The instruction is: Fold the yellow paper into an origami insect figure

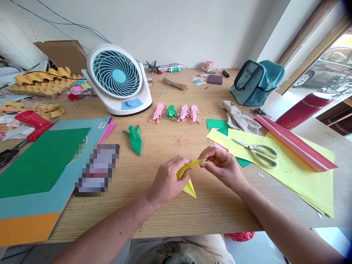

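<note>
A folded piece of yellow paper [190, 188] is held between my two hands, just above the front of the table. My left hand [171, 176] grips its body, thumb on the near side. With thumb and fingertips, my right hand [222, 167] pinches the narrow tip at the right end. A pointed flap hangs below my left hand; part of the paper is hidden behind the fingers. Beyond my left hand lies a green folded paper figure [134, 140]. Farther back stand several small origami figures, pink ones [158, 113] and a green one [171, 112].
Scissors [258, 151] lie on yellow sheets [308, 183] at right, near a red paper roll [297, 143], a cloth [240, 116] and a red bottle [304, 109]. At left are a fan [118, 79], a blurred phone [96, 170] and green card [46, 165]. A teal bag [257, 82] stands behind.
</note>
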Tool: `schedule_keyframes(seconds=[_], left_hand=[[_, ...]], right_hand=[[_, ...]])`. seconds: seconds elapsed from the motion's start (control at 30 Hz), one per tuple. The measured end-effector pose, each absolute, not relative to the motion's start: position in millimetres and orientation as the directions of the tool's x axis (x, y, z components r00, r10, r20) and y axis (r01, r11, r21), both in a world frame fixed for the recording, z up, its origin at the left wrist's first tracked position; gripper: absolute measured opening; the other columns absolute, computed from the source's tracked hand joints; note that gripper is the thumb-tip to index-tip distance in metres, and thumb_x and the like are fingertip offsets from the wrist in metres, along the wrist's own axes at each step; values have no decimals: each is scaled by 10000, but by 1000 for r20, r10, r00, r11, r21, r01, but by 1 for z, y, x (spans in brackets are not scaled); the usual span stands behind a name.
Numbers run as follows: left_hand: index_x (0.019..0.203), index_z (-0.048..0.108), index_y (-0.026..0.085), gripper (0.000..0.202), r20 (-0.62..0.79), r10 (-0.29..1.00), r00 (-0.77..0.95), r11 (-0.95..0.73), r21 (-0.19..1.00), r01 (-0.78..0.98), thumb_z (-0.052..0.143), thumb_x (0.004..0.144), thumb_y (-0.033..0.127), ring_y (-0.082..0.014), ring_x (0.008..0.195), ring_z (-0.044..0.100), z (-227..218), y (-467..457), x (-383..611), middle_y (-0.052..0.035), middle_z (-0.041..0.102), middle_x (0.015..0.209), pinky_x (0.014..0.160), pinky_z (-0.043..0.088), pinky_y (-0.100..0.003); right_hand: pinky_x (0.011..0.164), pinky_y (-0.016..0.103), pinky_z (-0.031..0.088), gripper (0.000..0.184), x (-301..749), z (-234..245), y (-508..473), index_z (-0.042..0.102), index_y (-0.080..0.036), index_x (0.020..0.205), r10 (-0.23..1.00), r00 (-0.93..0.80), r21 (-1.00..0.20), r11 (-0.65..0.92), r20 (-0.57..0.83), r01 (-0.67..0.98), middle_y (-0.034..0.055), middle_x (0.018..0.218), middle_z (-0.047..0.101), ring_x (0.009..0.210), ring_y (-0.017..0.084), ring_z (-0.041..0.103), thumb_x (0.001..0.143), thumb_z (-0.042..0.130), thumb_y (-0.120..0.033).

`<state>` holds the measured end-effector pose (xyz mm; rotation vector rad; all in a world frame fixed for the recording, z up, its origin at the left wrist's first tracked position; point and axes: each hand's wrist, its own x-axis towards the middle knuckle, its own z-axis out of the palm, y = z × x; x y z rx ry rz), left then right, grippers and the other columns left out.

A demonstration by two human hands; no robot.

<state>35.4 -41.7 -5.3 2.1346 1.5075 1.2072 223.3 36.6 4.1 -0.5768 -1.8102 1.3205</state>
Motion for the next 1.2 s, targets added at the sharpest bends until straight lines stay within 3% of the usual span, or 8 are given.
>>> schedule_keyframes(seconds=[0.53,0.73,0.9,1.2], left_hand=[[994,576,211,240,477,871,116,-429,623,654,554,829,38,-156,836,653,-7,-42,37,-7,674,908,755,490,-259],[980,587,218,99,464,878,115,-427,653,626,587,910,148,-140,818,646,-7,-42,38,-2,680,896,747,475,-248],[984,608,207,115,455,880,138,-432,642,633,561,919,125,-149,836,649,-4,-42,35,-16,689,903,734,465,-248],[1021,632,194,139,458,873,167,-448,619,645,528,946,141,-158,874,651,-3,-41,33,-31,699,941,764,472,-263]], right_hand=[[700,282,492,71,223,-1,37,668,-218,885,742,-581,-939,313,335,-142,9,829,625,759,135,587,855,728,-241],[712,286,489,87,222,-5,36,662,-230,922,701,-613,-921,368,365,-128,5,851,621,776,134,591,861,716,-199],[759,331,505,134,226,-2,38,660,-246,976,646,-622,-874,467,442,-135,27,907,631,843,160,603,871,696,-172],[737,357,519,87,229,5,42,654,-227,890,595,-624,-791,608,506,-62,43,880,661,824,170,628,881,668,-141]])
